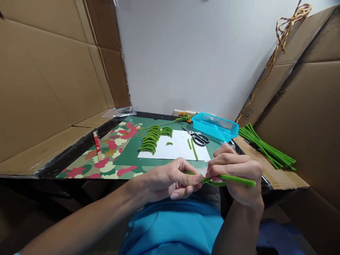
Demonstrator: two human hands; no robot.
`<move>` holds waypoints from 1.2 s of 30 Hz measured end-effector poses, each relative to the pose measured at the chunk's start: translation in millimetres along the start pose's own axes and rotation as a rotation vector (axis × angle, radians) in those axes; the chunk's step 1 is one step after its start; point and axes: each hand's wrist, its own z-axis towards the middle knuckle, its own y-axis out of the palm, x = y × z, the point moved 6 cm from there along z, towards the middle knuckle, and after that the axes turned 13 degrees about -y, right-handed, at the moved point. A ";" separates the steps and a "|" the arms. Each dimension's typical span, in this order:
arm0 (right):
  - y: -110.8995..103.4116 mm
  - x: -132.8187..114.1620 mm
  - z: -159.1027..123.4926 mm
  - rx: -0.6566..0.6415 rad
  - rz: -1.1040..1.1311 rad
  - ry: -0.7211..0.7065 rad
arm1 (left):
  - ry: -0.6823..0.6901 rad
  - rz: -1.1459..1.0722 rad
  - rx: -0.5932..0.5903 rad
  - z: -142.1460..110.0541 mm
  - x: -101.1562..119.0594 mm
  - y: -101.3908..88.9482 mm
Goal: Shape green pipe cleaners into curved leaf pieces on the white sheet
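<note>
Close to my body, in front of the table's near edge, both hands meet on green fuzzy pipe cleaners (pixel 237 180). My left hand (pixel 180 179) pinches them between thumb and fingers. Against it, my right hand (pixel 236 173) has its fingers closed on the same strands, and one straight end sticks out to the right. Part of the strands is hidden by the fingers. Beyond my hands lies a white sheet (pixel 175 152) with two straight cut pieces (pixel 194 149), a small curled green piece (pixel 169 143) and a row of curved green leaf-like shapes (pixel 151 139).
Black-handled scissors (pixel 199 139) lie by a blue plastic basket (pixel 215 126). A bundle of green pipe cleaners (pixel 267 147) rests on cardboard at right. Chopsticks in a red wrapper (pixel 97 146) lie at left. Orange-and-green pieces (pixel 186 117) sit at the back. Cardboard walls (pixel 53 60) flank the table.
</note>
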 end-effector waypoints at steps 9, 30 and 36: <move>18.0 17.1 13.2 0.449 -0.297 0.274 | 1.016 0.753 1.144 -57.7 46.6 -12.2; 26.8 18.4 11.1 0.486 -0.339 0.249 | 1.135 0.866 1.264 -48.9 59.9 18.9; 27.6 3.5 14.0 0.161 -0.442 -0.017 | 0.419 0.163 0.429 -24.5 45.1 -10.2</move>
